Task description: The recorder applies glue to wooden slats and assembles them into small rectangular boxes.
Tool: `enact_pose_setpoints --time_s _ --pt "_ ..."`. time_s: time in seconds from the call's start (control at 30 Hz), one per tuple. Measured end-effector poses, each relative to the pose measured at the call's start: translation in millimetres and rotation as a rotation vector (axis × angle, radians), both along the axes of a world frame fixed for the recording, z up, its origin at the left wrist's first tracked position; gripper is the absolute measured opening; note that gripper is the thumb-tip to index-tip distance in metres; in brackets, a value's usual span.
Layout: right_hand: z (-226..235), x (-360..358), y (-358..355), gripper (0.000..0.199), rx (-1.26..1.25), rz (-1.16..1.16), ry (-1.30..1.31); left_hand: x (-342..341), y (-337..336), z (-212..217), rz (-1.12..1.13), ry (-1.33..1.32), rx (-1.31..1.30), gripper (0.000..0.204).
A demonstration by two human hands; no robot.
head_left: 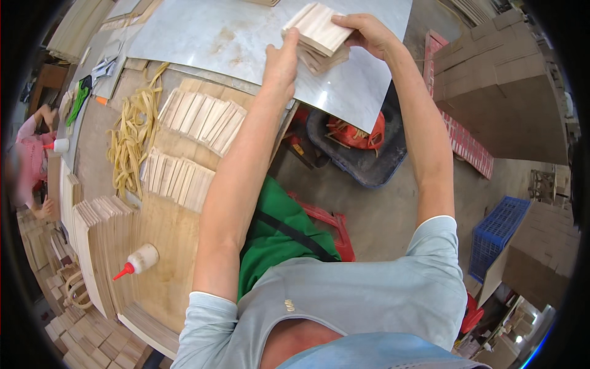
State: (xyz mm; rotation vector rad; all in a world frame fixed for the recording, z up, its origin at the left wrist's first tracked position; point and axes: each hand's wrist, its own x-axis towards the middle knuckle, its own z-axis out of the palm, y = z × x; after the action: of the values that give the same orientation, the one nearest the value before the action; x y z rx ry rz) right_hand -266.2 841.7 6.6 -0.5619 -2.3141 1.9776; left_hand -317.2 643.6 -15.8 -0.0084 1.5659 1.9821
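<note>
Over the far grey metal sheet (246, 37), I hold a small stack of pale wooden boards (316, 27) in both hands. My left hand (283, 66) closes on the stack's left edge, its thumb pointing up along the side. On the opposite side, my right hand (370, 34) pinches the right corner, thumb on top and fingers below. The lower boards jut out unevenly toward me. Whether the stack touches the sheet I cannot tell.
Two rows of wooden slats (203, 117) and tangled yellow bands (132, 132) lie on the bench. Nearer are a red-tipped glue bottle (145, 258) and tall stacked panels (101, 246). A dark wheelbarrow tray (362, 172) stands below right; cardboard boxes (498, 92) stand beyond. Another person (34, 147) works far left.
</note>
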Motion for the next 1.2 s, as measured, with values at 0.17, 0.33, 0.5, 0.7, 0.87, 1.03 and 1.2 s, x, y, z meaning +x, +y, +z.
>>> enact_pose_setpoints --time_s 0.17,0.33,0.5,0.7,0.87,1.03,1.2 --pt "-20 -3 15 0.043 0.294 0.056 -0.134 0 14 -2 -0.175 0.056 -0.024 0.093" --pt "-26 -8 26 0.039 0.113 0.049 -0.06 -3 11 -3 -0.15 -0.049 -0.066 0.078" --pt "-64 -24 63 0.026 -0.236 -0.014 0.127 2 3 0 -0.155 -0.079 -0.046 0.071" --pt "-19 2 25 0.044 -0.208 -0.142 0.107 0 -19 -3 -0.106 0.018 -0.045 0.075" --pt "-19 -1 44 0.053 -0.272 -0.085 0.102 2 -20 -13 -0.173 0.122 -0.104 0.074" --pt "-36 -35 35 0.042 0.035 -0.011 0.084 7 -9 -4 -0.19 0.02 0.037 0.076" --pt "-26 -24 10 0.062 0.378 -0.063 -0.004 -2 -3 -6 -0.282 0.107 0.009 0.079"
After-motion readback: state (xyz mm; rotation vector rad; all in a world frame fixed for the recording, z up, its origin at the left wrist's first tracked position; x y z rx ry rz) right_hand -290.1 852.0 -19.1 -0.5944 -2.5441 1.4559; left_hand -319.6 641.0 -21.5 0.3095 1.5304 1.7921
